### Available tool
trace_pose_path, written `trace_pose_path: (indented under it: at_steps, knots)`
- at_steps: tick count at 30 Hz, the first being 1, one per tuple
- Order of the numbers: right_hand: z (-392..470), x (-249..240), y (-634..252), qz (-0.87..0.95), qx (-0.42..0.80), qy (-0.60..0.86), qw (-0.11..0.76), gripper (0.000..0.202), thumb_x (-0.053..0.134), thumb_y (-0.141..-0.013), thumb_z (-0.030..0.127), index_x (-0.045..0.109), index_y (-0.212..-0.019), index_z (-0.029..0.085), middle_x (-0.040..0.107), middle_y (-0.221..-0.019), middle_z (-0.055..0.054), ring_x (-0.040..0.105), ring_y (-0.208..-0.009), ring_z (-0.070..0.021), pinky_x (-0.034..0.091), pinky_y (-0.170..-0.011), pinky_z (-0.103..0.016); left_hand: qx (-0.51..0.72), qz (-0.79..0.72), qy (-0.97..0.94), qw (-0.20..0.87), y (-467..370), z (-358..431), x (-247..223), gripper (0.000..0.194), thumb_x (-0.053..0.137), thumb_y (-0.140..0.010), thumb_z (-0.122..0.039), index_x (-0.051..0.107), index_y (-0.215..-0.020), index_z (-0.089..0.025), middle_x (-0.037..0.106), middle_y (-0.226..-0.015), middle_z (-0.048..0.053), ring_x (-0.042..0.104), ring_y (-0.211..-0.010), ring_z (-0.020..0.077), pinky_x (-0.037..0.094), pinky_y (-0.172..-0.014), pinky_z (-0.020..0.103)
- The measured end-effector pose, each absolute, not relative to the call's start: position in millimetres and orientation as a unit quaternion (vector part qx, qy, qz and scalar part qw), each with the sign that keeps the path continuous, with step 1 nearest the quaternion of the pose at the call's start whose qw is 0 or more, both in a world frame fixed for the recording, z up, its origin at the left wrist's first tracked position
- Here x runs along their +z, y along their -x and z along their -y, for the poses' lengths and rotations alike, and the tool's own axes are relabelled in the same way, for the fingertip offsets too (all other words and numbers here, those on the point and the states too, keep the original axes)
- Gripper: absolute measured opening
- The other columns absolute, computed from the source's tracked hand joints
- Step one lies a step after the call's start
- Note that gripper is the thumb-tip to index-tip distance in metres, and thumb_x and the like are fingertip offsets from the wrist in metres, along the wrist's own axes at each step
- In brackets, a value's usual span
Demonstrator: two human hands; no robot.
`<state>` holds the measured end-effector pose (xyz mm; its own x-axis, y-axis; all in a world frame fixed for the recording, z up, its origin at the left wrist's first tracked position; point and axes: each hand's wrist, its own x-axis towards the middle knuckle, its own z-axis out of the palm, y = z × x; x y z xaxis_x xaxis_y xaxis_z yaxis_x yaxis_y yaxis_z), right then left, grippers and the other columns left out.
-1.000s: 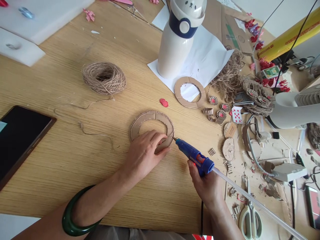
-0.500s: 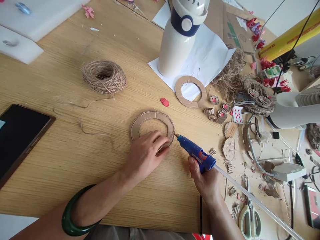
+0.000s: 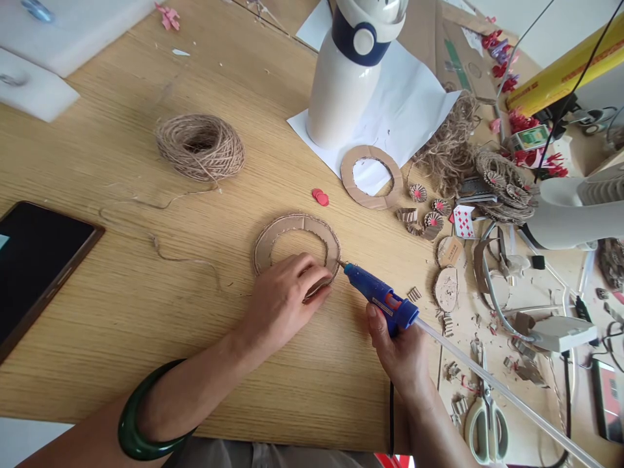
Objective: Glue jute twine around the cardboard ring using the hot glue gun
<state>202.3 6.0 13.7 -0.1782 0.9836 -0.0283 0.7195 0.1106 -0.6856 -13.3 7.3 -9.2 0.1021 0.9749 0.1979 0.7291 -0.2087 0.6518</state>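
Note:
A flat cardboard ring [image 3: 285,229] edged with twine lies on the wooden table [image 3: 121,305]. My left hand [image 3: 283,300] presses down on the ring's near right part, fingers curled over it. My right hand [image 3: 402,354] grips a blue glue gun [image 3: 380,300] whose nozzle touches the ring's right outer edge. A clear glue stick [image 3: 507,396] juts from the gun's back toward the lower right. A green bangle [image 3: 134,422] sits on my left forearm.
A twine ball [image 3: 201,146] with a loose strand lies to the upper left, a dark tablet [image 3: 34,260] at the left edge. A white bottle [image 3: 348,71] stands on paper beyond a second cardboard ring [image 3: 371,177]. Scraps, paper flowers and scissors [image 3: 487,422] crowd the right.
The glue gun's nozzle has slid slightly up along the ring's right edge. My left hand stays pressed on the ring.

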Motion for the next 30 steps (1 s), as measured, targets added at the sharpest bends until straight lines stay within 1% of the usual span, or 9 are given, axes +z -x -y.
trace_pose_path:
  at_steps: [6,12,19,30]
  knots:
    - [-6.3,15.0,-203.0,0.708,0.299,0.6,0.222,0.039,0.059,-0.096,0.044,0.055,-0.064,0.022,0.049,-0.047,0.002,0.048,-0.042,-0.0138,0.038,-0.041,-0.026,0.313,-0.589,-0.717,0.201,13.9,-7.1,-9.5,0.004,0.069,-0.093,-0.02,0.068,-0.096,-0.021,0.068,-0.095,0.001,0.066,-0.087,0.0183,0.049,-0.078,0.031]
    - [-7.7,17.9,-202.4,0.722,0.282,0.594,0.216,0.041,0.056,-0.097,0.044,0.054,-0.063,0.022,0.049,-0.046,0.003,0.047,-0.04,-0.0125,0.037,-0.041,-0.025,0.319,-0.583,-0.721,0.196,14.7,-7.0,-9.6,0.004,0.071,-0.092,-0.018,0.069,-0.094,-0.021,0.068,-0.093,0.0,0.065,-0.085,0.0178,0.048,-0.077,0.031]
    - [-6.2,22.1,-201.7,0.741,0.254,0.581,0.221,0.039,0.056,-0.099,0.044,0.061,-0.07,0.018,0.055,-0.048,0.002,0.053,-0.041,-0.0131,0.041,-0.041,-0.024,0.32,-0.582,-0.721,0.196,14.4,-7.6,-10.0,0.002,0.071,-0.091,-0.019,0.069,-0.092,-0.02,0.068,-0.091,0.0,0.065,-0.084,0.0176,0.047,-0.075,0.031]
    - [-4.0,24.1,-204.0,0.731,0.266,0.589,0.218,0.037,0.057,-0.098,0.043,0.06,-0.07,0.019,0.055,-0.049,0.002,0.051,-0.04,-0.0119,0.041,-0.039,-0.023,0.324,-0.583,-0.719,0.195,14.9,-7.7,-10.7,0.003,0.071,-0.091,-0.019,0.069,-0.091,-0.021,0.068,-0.091,0.0,0.065,-0.084,0.0171,0.047,-0.075,0.03]
